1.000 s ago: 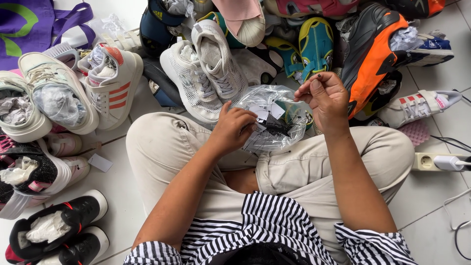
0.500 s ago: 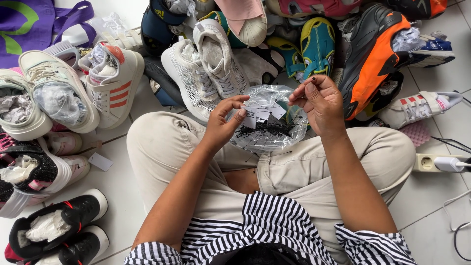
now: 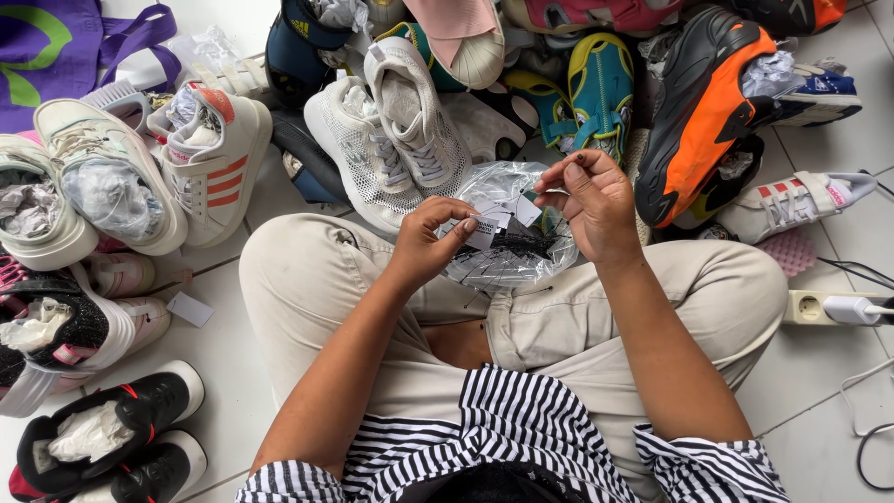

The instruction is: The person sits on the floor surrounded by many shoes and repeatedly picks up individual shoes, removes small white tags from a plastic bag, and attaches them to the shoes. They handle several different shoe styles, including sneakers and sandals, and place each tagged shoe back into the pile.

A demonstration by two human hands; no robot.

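Note:
I sit cross-legged on a white tiled floor in beige trousers. A clear plastic bag (image 3: 507, 250) with thin black fasteners and small white tags lies on my lap. My left hand (image 3: 430, 242) pinches a small white tag (image 3: 484, 230) at the bag's left side. My right hand (image 3: 596, 200) is raised over the bag's right edge, fingertips pinched together on something too thin to make out.
Shoes ring me: white mesh sneakers (image 3: 391, 140), a white sneaker with orange stripes (image 3: 209, 158), an orange-and-black shoe (image 3: 703, 112), black shoes (image 3: 102, 433) at lower left, all stuffed with paper. A power strip (image 3: 819, 307) with a plug lies right. A purple bag (image 3: 56, 51) is at top left.
My left hand has lifted from inside the bag and now pinches a white tag; my right hand has stayed raised at the bag's right edge.

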